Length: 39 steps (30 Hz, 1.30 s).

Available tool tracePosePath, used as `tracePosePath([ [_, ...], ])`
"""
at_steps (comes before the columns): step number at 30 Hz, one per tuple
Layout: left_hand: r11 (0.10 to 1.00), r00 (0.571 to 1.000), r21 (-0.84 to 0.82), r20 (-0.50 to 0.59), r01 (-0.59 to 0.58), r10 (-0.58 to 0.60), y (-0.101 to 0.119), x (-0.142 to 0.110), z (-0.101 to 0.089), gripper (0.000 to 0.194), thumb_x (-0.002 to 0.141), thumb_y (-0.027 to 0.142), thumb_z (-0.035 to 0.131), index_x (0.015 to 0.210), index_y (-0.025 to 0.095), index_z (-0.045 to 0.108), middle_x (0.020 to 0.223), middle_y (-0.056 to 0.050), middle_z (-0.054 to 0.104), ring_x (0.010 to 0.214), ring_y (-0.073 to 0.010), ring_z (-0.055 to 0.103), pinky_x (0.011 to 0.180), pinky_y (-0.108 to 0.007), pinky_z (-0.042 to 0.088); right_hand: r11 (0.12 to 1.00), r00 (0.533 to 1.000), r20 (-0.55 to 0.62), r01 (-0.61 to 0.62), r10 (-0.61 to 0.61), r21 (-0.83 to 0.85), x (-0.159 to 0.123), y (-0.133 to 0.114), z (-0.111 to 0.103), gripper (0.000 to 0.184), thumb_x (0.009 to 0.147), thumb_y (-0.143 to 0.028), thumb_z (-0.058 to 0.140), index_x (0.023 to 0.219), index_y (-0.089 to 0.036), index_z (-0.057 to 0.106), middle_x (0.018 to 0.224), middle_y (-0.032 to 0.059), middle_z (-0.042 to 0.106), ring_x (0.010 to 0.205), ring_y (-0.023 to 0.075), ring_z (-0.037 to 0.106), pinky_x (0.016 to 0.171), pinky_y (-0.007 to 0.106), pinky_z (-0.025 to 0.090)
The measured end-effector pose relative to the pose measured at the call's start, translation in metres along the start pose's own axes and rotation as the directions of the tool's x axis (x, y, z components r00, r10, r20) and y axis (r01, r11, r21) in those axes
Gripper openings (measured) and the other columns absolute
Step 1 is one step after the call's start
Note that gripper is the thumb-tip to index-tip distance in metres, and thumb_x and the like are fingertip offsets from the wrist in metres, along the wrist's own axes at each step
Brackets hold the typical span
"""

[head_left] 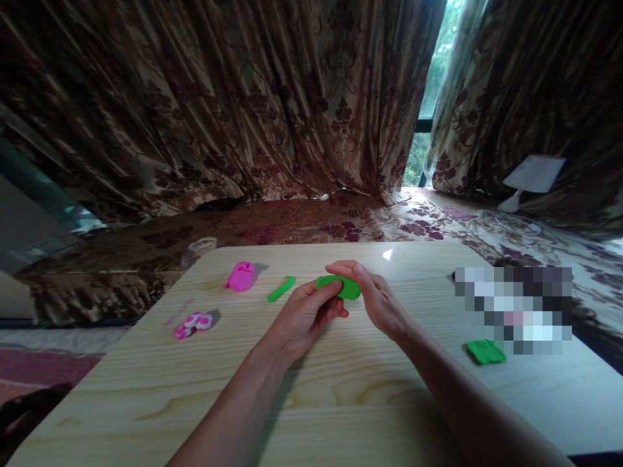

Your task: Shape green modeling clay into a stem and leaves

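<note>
A flattened oval of green modelling clay (349,289) is held above the table between my hands. My left hand (311,311) pinches its left end, thumb on top and fingers curled beneath. My right hand (374,295) touches its right edge with the palm side, fingers stretched out together behind the clay. To the left of my hands lies a thin green clay roll (281,289), bent at its upper end. A flat, squarish green clay piece (486,351) rests on the table to the right.
A pink clay figure (241,277) and a pink-and-white spotted piece (193,323) lie on the wooden table (195,402) at left. A clear container (199,250) stands beyond its far left corner. A pixelated area covers the right side. A white lamp (534,173) stands behind.
</note>
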<state>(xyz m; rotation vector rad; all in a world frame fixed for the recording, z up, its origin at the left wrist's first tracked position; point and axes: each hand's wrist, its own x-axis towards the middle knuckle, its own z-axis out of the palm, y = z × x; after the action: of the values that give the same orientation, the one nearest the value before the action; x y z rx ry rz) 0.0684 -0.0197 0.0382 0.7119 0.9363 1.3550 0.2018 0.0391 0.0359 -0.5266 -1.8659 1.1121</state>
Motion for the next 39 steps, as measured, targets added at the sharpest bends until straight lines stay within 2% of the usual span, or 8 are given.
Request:
tracePosePath([
  [9,0.995,0.994,0.1,0.105,0.0,-0.01,0.0,-0.002,0.002,0.015,0.079,0.026,0.062,0.081,0.012,0.065,0.065,-0.002,0.063,0.052,-0.0084,0.058,0.054,-0.019,0.047,0.997,0.996,0.073,0.059,-0.056,-0.04,-0.002,-0.004,-0.001,0.044,0.097,-0.038,0.027,0.103,-0.026,0.068,0.112,0.0024,0.059,0.11,0.0168,0.051,0.099,0.033,0.036],
  [14,0.993,0.993,0.116,0.121,-0.022,0.008,0.0,-0.003,0.001,0.014,0.078,0.026,0.062,0.08,0.013,0.068,0.072,-0.003,0.063,0.061,-0.0094,0.058,0.058,-0.02,0.047,1.0,0.996,0.091,0.021,-0.02,-0.008,-0.002,-0.006,0.0,0.043,0.096,-0.039,0.027,0.106,-0.026,0.067,0.115,0.0022,0.058,0.112,0.0162,0.05,0.1,0.033,0.035],
  [17,0.988,0.997,0.136,0.049,-0.066,0.06,-0.001,-0.001,0.0,0.015,0.077,0.026,0.063,0.083,0.014,0.069,0.076,-0.003,0.062,0.066,-0.0098,0.056,0.055,-0.019,0.046,0.997,0.994,0.11,-0.032,0.024,0.067,0.001,-0.004,-0.002,0.039,0.094,-0.04,0.033,0.105,-0.023,0.067,0.111,0.004,0.06,0.106,0.0162,0.054,0.095,0.032,0.04],
  [20,0.984,0.988,0.136,-0.081,-0.119,0.131,-0.002,0.003,-0.003,0.023,0.076,0.032,0.064,0.091,0.016,0.07,0.08,-0.002,0.063,0.066,-0.0087,0.054,0.051,-0.017,0.043,0.972,0.983,0.013,-0.184,0.184,0.147,0.006,0.002,-0.007,0.038,0.091,-0.043,0.039,0.109,-0.019,0.062,0.101,0.0066,0.064,0.088,0.0159,0.06,0.076,0.029,0.048],
  [24,0.985,0.976,0.079,-0.146,-0.153,0.163,-0.003,0.007,-0.005,0.027,0.074,0.029,0.067,0.099,0.017,0.068,0.086,-0.003,0.065,0.074,-0.0109,0.058,0.061,-0.019,0.048,0.962,0.963,0.081,-0.263,0.256,0.077,0.01,0.011,-0.012,0.028,0.08,-0.04,0.057,0.085,-0.014,0.068,0.072,0.0029,0.064,0.064,0.0123,0.056,0.058,0.024,0.044],
  [27,0.99,0.982,0.044,-0.128,-0.134,0.139,-0.002,0.007,-0.005,0.024,0.075,0.029,0.066,0.095,0.016,0.068,0.085,-0.003,0.065,0.075,-0.0118,0.059,0.068,-0.024,0.051,0.973,0.974,0.059,-0.224,0.22,0.064,0.01,0.013,-0.014,0.021,0.078,-0.034,0.06,0.081,-0.014,0.067,0.064,-0.0006,0.059,0.058,0.0099,0.05,0.055,0.023,0.04],
  [32,0.971,0.962,0.114,-0.156,-0.208,0.224,-0.001,0.005,-0.006,0.021,0.072,0.035,0.067,0.076,0.014,0.067,0.071,-0.001,0.06,0.06,-0.0089,0.053,0.058,-0.023,0.049,0.98,0.981,-0.008,-0.195,0.195,0.034,0.011,0.013,-0.021,0.02,0.079,-0.032,0.059,0.082,-0.015,0.068,0.062,-0.0014,0.057,0.057,0.0095,0.049,0.053,0.023,0.036],
  [39,0.953,0.95,0.208,-0.175,-0.219,0.257,-0.003,0.005,-0.007,0.024,0.072,0.037,0.067,0.075,0.014,0.068,0.061,0.001,0.057,0.055,-0.0089,0.051,0.057,-0.023,0.045,0.974,0.972,-0.078,-0.22,0.223,0.055,0.013,0.015,-0.027,0.027,0.079,-0.037,0.057,0.087,-0.014,0.07,0.072,0.0021,0.063,0.062,0.0118,0.054,0.058,0.025,0.042],
])
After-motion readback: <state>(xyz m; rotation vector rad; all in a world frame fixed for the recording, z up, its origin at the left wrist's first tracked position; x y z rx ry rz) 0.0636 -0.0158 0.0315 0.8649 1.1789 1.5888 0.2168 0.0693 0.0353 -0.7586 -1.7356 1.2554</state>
